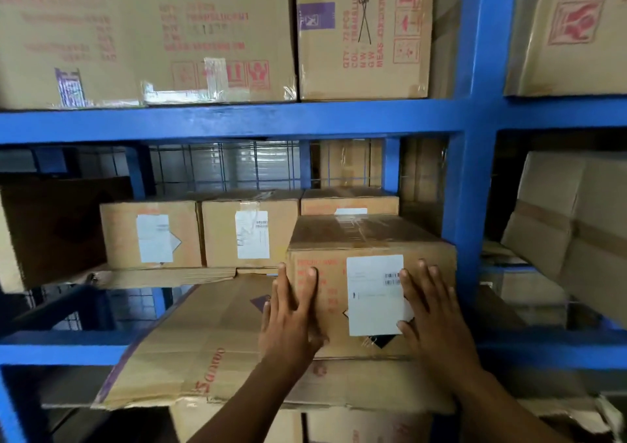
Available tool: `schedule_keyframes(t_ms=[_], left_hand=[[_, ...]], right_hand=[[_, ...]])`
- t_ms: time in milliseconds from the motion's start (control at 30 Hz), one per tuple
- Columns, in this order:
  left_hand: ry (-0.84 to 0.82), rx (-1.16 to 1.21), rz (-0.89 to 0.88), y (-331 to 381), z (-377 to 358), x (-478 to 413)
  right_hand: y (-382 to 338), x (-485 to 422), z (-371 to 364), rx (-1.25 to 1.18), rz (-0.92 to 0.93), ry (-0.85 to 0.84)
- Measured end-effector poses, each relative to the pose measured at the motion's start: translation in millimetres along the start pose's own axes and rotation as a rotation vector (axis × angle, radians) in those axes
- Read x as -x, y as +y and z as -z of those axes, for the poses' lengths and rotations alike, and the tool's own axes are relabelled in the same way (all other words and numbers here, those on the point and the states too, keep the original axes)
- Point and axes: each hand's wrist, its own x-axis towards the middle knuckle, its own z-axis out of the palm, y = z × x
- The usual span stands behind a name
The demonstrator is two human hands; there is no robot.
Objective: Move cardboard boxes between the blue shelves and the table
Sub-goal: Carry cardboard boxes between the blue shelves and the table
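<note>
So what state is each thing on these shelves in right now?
Taped brown cardboard box with white label: closed, resting on flattened cardboard.
Left hand: open, flat against its front.
Right hand: open, flat against its front.
Flattened brown cardboard sheet: lying flat, edges worn.
Two labelled cardboard boxes behind: closed, upright.

- Dim indoor light falls unevenly across the blue shelves (237,121); the recess behind the middle tier sits in deep shadow.
- Glare flares off clear tape (217,79) on an upper carton.
- Wide-angle distortion bows the uprights toward the frame edges.
- Soft blur smears printed lettering, most heavily at upper left.
</note>
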Motion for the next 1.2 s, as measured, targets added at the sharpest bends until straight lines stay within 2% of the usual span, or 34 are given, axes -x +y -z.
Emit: schedule_keyframes(t_ms=[267,400,500,600,700,833,967,1067,1200], left_hand=[[-0.014,-0.024,-0.051,-9.3,3.2,-6.0],[-0.007,0.105,-0.136,-20.1,23.7,4.3],[0.026,0.101,-0.078,-43.4,49.4,21.1],[0.073,0.034,0.034,-82.4,85.3,51.4],[0.112,0.03,0.181,-129.0,132.3,92.8],[0.214,-0.004,0.468,-206.4,221.9,189.0],[0.241,-0.109,0.787,-254.3,314.2,316.8],[0.356,-0.201,1.037,-257.4,371.4,421.8],[0.529,-0.3,1.358,-213.3,419.3,549.1]], right_hand=[[-0.6,-5.0,-2.5,0.02,-0.035,-0.028],[-31.4,-14.5,26.5,-0.068,-0.055,0.254],[-80.1,-39.0,44.6,-0.196,0.08,0.32],[-156.0,-58.2,50.4,-0.472,0.274,0.268],[-245.6,-63.8,40.2,-0.754,0.393,0.117],[-409.0,-36.9,29.6,-1.055,0.527,-0.353],[-564.9,24.5,49.8,-1.17,0.767,-0.668],[-661.9,91.8,86.6,-1.22,0.989,-0.846],[-745.5,194.5,145.1,-1.283,1.279,-1.009]])
